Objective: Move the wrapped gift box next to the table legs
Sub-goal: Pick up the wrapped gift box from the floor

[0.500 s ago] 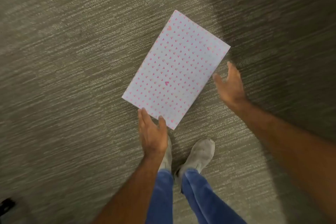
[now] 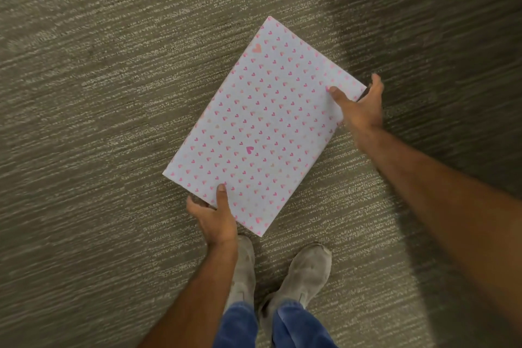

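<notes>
The wrapped gift box (image 2: 262,127) is a flat rectangle in white paper with small pink hearts, lying diagonally over the grey carpet in front of me. My left hand (image 2: 216,219) grips its near short edge, thumb on top and fingers underneath. My right hand (image 2: 360,106) grips the right corner of the far end, thumb on top, fingers curled around the edge. No table legs are in view.
Grey striped carpet (image 2: 99,121) fills the view. My two feet in pale shoes (image 2: 305,271) stand just below the box. A dark shadowed band runs along the right side.
Both hands were apart from the box with fingers spread; now each has closed on an edge. The box appears larger and nearer, as if lifted towards me.
</notes>
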The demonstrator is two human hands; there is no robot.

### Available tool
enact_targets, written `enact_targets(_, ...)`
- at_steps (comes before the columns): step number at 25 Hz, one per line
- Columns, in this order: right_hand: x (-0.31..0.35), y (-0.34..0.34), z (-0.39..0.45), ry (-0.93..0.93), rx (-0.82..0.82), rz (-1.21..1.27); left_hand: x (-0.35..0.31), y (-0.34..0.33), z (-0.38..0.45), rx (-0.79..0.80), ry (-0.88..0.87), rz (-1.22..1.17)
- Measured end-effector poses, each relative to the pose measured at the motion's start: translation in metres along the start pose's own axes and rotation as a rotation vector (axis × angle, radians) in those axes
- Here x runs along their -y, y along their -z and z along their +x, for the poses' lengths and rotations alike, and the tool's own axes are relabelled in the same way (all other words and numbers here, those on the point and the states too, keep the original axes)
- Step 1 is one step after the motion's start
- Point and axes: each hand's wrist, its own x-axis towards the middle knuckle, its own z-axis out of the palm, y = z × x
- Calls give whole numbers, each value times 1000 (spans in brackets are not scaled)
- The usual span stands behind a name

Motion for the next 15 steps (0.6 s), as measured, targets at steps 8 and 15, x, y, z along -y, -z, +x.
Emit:
enact_targets(8,-10,-3,9,-148,109,302,0,1,7,17,126,-141)
enact_targets(15,-12,25,-6,-138,65,388,-21,2,-16,65,161,-184)
